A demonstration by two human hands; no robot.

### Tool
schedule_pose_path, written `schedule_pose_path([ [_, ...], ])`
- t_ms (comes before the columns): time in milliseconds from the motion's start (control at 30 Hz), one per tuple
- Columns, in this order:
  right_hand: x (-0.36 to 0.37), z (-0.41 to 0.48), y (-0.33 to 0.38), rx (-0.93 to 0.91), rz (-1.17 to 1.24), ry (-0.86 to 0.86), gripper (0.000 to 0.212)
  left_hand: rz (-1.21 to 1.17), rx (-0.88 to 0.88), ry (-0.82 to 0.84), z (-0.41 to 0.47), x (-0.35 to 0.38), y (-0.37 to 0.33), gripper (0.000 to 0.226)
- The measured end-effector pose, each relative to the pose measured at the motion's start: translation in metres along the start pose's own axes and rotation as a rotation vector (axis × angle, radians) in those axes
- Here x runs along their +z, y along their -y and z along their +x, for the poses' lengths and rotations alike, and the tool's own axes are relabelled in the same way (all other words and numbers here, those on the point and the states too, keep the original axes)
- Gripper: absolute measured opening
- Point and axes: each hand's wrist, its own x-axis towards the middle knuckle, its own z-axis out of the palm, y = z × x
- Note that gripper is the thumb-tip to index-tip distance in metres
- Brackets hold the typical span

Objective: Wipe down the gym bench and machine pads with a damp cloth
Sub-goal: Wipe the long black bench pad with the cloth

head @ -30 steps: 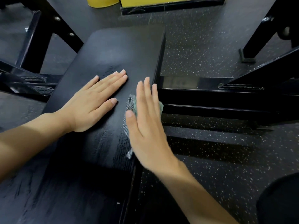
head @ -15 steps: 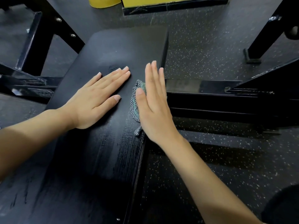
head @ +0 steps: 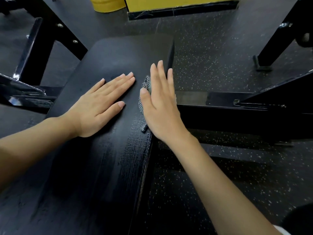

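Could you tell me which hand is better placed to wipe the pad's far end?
Probably right: the right hand presses the cloth on the bench pad; the left hand lies flat, clothless.

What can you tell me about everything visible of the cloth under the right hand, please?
The cloth is small, with a grey-and-white woven check and a greenish tint. It lies bunched on the black bench pad near its right edge. The right hand presses flat on it with straight fingers and hides most of it. Only a strip along the thumb side and a small corner by the heel of the palm show. The left hand rests flat on the pad beside it, apart from the cloth.
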Motion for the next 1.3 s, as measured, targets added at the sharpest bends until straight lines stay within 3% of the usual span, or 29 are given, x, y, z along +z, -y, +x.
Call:
schedule_pose_path([
  [267, 0.010, -0.031, 0.004, -0.060, 0.031, 0.018, 0.062, -0.004, 0.001, -0.009, 0.004, 0.001, 0.003, 0.058],
  [833, -0.019, 0.083, -0.011, 0.043, -0.070, -0.003, 0.052, -0.007, -0.008, 0.000, 0.011, -0.001, 0.007, 0.058],
  [1300, -0.009, 0.042, -0.005, -0.011, -0.093, 0.051, 0.055, -0.009, -0.008, -0.014, 0.018, -0.001, 0.009, 0.058],
])
